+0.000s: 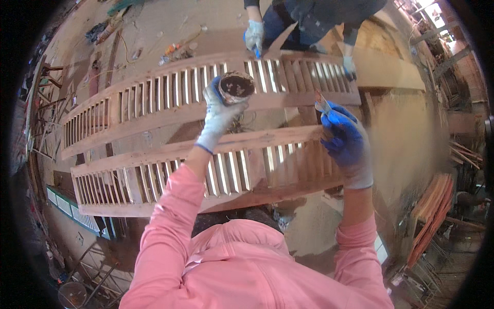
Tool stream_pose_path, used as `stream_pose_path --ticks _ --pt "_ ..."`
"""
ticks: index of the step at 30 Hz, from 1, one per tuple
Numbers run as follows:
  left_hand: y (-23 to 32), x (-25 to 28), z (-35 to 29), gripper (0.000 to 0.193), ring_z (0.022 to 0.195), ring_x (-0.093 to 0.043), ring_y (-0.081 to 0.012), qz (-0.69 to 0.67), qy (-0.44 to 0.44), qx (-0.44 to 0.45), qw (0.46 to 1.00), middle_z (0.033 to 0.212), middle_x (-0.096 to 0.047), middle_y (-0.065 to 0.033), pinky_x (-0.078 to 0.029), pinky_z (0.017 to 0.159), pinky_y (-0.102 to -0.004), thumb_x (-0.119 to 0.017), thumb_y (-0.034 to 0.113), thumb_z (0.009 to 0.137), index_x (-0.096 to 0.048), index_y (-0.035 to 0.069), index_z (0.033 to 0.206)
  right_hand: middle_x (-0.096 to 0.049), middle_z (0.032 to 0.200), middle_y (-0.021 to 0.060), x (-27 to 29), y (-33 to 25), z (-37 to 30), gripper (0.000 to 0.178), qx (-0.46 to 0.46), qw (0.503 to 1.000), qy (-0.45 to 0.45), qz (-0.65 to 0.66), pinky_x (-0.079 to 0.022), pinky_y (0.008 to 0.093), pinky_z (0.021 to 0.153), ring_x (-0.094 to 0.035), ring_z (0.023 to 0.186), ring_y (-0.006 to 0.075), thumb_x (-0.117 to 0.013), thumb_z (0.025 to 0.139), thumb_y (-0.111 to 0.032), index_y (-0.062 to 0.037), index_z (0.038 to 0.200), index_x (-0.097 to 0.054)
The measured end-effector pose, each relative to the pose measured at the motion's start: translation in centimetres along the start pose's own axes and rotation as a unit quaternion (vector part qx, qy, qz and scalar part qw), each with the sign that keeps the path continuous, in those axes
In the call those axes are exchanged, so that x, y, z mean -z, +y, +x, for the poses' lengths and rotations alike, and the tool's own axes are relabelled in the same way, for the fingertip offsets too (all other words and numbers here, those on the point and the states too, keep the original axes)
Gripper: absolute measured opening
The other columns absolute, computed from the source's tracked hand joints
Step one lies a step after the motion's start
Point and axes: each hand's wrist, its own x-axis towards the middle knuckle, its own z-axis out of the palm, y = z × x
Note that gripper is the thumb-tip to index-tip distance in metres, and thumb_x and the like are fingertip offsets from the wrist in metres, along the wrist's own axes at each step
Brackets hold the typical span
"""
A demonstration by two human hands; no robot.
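My left hand (pixel 218 117), in a white glove with blue on the fingers, grips a round tub (pixel 237 87) by its side. Dark brown paste with lighter bits shows inside the tub. Held up at the right, my right hand (pixel 347 138) wears a similar glove and closes around a small putty knife (pixel 322 103); its blade is smeared with brown. Beneath both hands lie two long slatted wooden shutter panels. The near panel (pixel 139 209) is closest to my body, and the far panel (pixel 175 114) runs roughly alongside it, with a gap between.
Across the far panel is another person, whose gloved hand (pixel 254 36) holds something blue; their other hand (pixel 349 68) is at the panel's right end. Reddish boards (pixel 432 216) are stacked at the right. A green-edged slatted panel (pixel 72 211) lies at the left.
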Motion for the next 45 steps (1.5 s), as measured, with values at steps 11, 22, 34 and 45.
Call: stream_pose_path --ticks 11,22,34,45 --pt "-14.0 -1.4 2.0 0.110 0.145 -0.040 -0.0303 -0.122 -0.013 0.103 0.987 0.146 -0.052 -0.0160 -0.038 0.120 -0.0431 -0.097 0.033 0.069 -0.030 0.010 0.153 -0.069 0.094 0.0023 12.9 11.7 -2.2 0.031 -0.113 0.986 0.121 -0.021 -0.045 0.0185 0.053 -0.061 0.070 0.0064 -0.065 0.100 -0.014 0.0015 0.127 -0.065" --pt "-11.4 6.3 -9.4 0.103 0.153 -0.024 -0.0451 0.293 0.028 -0.010 0.956 0.162 -0.032 -0.0259 -0.016 0.126 -0.0554 -0.079 0.048 0.085 -0.027 0.000 0.160 -0.068 0.088 -0.0008 8.2 19.8 2.9 0.031 -0.181 0.980 0.045 0.063 -0.043 0.0178 0.052 -0.056 0.062 0.0045 -0.065 0.100 -0.020 -0.0041 0.127 -0.066" --pt "-10.7 30.1 -30.8 0.095 0.156 -0.020 -0.0429 0.494 0.214 0.167 0.826 0.166 -0.028 -0.0214 -0.012 0.126 -0.0600 -0.077 0.030 0.083 -0.029 0.006 0.161 -0.067 0.088 0.0031 1.2 21.4 0.0 0.031 -0.255 0.964 -0.071 0.024 -0.051 0.0231 0.057 -0.062 0.067 0.0118 -0.068 0.096 -0.016 -0.0004 0.123 -0.066" --pt "-16.4 45.5 -40.6 0.082 0.150 -0.031 -0.0406 0.363 0.516 0.317 0.708 0.163 -0.030 -0.0261 -0.027 0.124 -0.0496 -0.063 0.043 0.101 -0.029 -0.004 0.159 -0.065 0.086 0.0093 -13.1 26.6 -5.8 0.016 -0.184 0.918 -0.167 -0.308 -0.057 0.0383 0.075 -0.066 0.080 0.0290 -0.071 0.084 -0.001 -0.0046 0.099 -0.067"
